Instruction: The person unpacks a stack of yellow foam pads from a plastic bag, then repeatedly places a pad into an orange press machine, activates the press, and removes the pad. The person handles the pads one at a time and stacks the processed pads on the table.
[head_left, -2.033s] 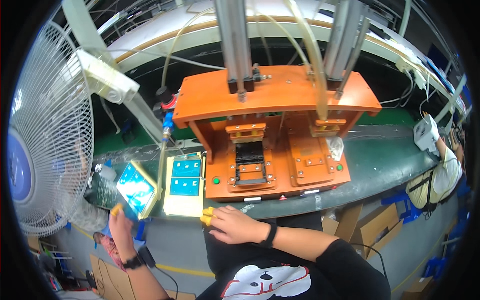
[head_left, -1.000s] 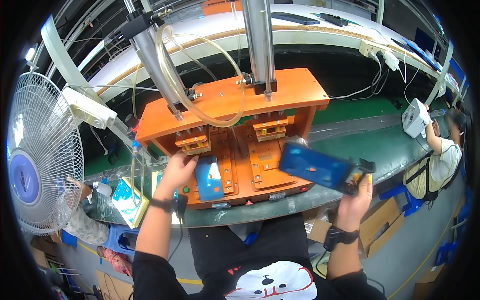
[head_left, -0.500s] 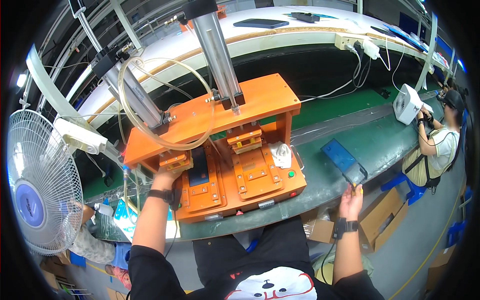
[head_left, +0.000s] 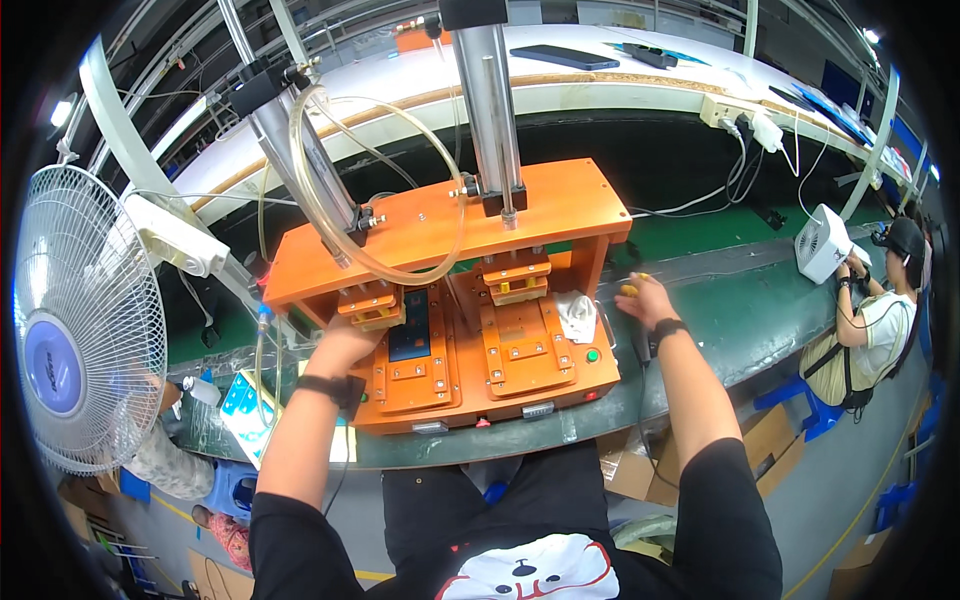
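Note:
My left hand (head_left: 350, 342) reaches in at the left side of an orange two-station press (head_left: 450, 225). Its fingers are hidden behind the left press head (head_left: 370, 302), so what they touch does not show. Beside it a dark blue flat panel (head_left: 408, 328) lies in the left fixture. My right hand (head_left: 648, 300) is over the green bench just right of the press, fingers bent and a little apart, with yellow covers on some fingertips. Nothing shows in it. A crumpled white cloth (head_left: 576, 317) lies on the press near that hand. The right fixture (head_left: 525, 345) holds no panel.
A large fan (head_left: 80, 330) stands at far left. A clear hose (head_left: 300, 170) loops between two upright cylinders (head_left: 485, 110). The green button (head_left: 593, 355) is at the press's right corner. Further right a person (head_left: 870, 320) sits by a small white fan (head_left: 823, 243).
My right hand has moved left and away from me, to the press's right side. The dark-framed blue panel it touched on the bench no longer shows there. My left hand stays at the left press head.

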